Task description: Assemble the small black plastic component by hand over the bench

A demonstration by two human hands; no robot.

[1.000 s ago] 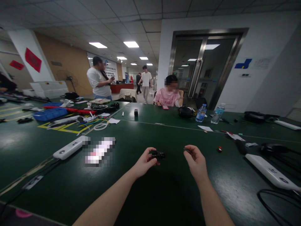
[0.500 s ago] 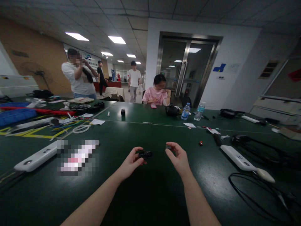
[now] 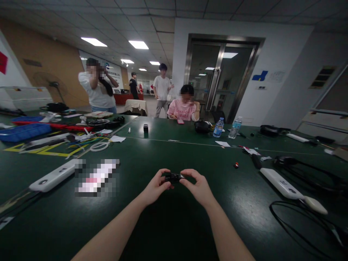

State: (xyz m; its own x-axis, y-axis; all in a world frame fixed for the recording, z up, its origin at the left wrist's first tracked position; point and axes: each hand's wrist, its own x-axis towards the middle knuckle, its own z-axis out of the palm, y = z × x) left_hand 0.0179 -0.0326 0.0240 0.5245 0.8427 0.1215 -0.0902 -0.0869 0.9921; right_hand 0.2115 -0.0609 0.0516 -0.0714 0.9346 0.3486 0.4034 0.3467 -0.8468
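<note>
Above the dark green table, my left hand pinches a small black part by its left end. My right hand has closed its thumb and fingers on the right end of the same part, where a tiny piece is pressed against it. Both hands meet at the middle of the view, a little above the table top. What the small piece in the right fingers is cannot be made out.
White power strips lie at the left and right, with black cables at the right. A small red object lies beyond my right hand. Two water bottles stand near a seated person; other people stand behind.
My right hand has moved left and joined the left hand at the black part; earlier it held its small piece apart from it. The view has swung slightly.
</note>
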